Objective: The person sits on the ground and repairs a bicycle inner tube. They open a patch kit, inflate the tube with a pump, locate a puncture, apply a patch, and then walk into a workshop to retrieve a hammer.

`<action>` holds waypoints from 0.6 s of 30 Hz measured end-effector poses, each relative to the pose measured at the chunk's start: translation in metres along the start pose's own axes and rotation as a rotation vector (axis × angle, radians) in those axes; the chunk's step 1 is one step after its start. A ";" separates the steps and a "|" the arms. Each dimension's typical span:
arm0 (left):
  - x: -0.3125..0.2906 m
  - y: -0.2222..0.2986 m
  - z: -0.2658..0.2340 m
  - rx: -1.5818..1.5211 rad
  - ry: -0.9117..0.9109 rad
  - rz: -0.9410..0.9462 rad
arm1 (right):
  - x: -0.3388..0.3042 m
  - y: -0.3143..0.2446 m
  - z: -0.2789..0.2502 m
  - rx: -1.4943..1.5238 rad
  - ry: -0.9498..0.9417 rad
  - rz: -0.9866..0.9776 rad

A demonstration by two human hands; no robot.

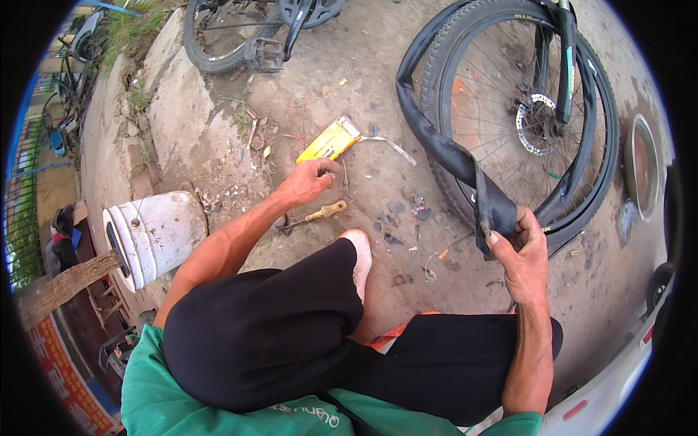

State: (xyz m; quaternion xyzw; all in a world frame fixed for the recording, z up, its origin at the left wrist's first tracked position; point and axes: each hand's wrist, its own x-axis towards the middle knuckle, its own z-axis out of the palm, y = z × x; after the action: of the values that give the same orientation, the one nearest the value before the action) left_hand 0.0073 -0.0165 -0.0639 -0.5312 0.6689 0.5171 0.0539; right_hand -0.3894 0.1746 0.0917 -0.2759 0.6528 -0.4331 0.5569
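My right hand (520,251) grips a black inner tube (447,149), thumb on top, at a flattened stretch in front of the bicycle wheel (432,80). From there the tube loops up along the wheel's left side, outside the tyre. My left hand (309,183) is closed, its fingers curled together just below a yellow box (331,139) on the ground. Whatever those fingers hold, if anything, is too small to make out. Below this hand lies a tool with a wooden handle (327,211). A pale strip (392,147) trails from the box's right end.
A white bucket (163,236) stands at the left beside a wooden beam (69,291). At the top is another bicycle wheel with a pedal (264,54). A metal basin (641,167) rests at the far right. Dark scraps (396,218) litter the concrete.
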 end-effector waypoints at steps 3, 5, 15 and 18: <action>0.001 -0.014 -0.003 0.186 0.181 0.133 | 0.000 -0.001 0.000 -0.028 0.014 0.004; 0.002 -0.020 -0.012 0.262 0.270 0.055 | -0.002 -0.004 0.001 -0.054 0.025 0.002; 0.042 -0.078 -0.036 0.529 0.415 -0.048 | 0.004 -0.007 -0.002 -0.103 0.042 0.010; 0.044 -0.058 -0.018 0.575 0.351 -0.120 | 0.005 -0.001 -0.001 -0.083 0.043 0.010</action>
State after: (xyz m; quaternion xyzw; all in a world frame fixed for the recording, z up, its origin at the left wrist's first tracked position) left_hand 0.0411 -0.0531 -0.1200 -0.6135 0.7541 0.2041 0.1156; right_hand -0.3921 0.1699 0.0901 -0.2862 0.6834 -0.4087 0.5330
